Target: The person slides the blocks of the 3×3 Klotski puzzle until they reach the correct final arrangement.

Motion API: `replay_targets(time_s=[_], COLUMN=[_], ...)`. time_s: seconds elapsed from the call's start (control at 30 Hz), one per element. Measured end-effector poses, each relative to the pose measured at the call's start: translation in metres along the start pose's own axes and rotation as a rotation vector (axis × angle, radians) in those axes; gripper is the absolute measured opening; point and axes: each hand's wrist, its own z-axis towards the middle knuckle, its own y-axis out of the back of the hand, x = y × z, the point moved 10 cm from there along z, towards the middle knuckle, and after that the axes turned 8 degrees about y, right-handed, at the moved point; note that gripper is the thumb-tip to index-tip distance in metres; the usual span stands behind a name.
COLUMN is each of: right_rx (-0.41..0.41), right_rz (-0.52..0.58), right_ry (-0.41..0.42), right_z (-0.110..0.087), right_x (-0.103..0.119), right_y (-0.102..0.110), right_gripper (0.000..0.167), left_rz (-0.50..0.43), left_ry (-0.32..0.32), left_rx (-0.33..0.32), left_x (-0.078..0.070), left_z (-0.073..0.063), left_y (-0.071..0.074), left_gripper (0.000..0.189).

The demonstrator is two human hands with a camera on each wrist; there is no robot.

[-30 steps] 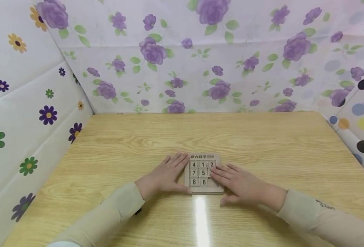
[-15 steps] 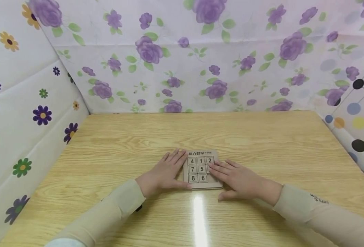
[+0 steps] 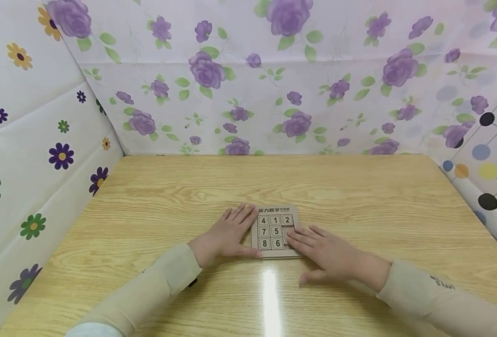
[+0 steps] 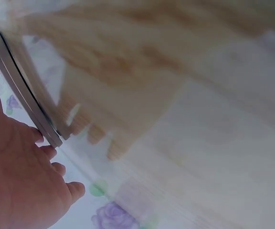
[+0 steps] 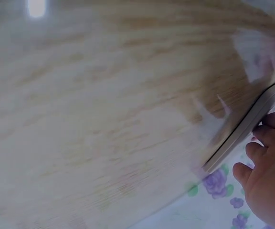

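Observation:
In the head view a number sliding puzzle (image 3: 275, 253) lies flat on the table. Its tiles read 4, 1, 2 on top, then 7, 5 and a gap, then 8, 6. My left hand (image 3: 224, 237) rests along its left side, fingers straight at the upper left corner, thumb at the bottom edge. With extended fingertips, my right hand (image 3: 332, 252) presses a tile (image 3: 286, 239) in the right column; its number is hidden. Both wrist views show the board's edge (image 4: 20, 81) side-on, with the left hand (image 4: 23, 176) and the right hand (image 5: 271, 176) beside it.
The wood-grain table (image 3: 189, 187) spreads around the board, with a bright light reflection near the front. Behind it hangs a purple-flowered cloth (image 3: 248, 84). Other patterned cloths enclose the left and right sides.
The right fingertips have slid the covered tile toward me, from the middle row toward the bottom row, so a gap shows under 2. The left hand stays in place on the puzzle.

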Motion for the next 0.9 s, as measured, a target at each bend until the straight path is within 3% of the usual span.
replay_targets(time_s=[0.47,0.67,0.9], right_rx=[0.005,-0.036,-0.025], right_rz=[0.027,0.011,0.062], right_ry=[0.001,-0.024,-0.112], right_z=[-0.004,0.002,0.012], right_x=[0.009,-0.009,-0.038], right_y=[0.003,0.014,0.018], right_gripper=[0.082,0.078,0.077], left_rz=[-0.003,-0.009,-0.022], left_ry=[-0.006,-0.014,-0.029], left_rx=[-0.008,0.001,0.015], left_x=[0.001,0.0,-0.002], left_z=[0.0,0.0,-0.001], left_y=[0.001,0.001,0.0], left_gripper=[0.111,0.112,0.112])
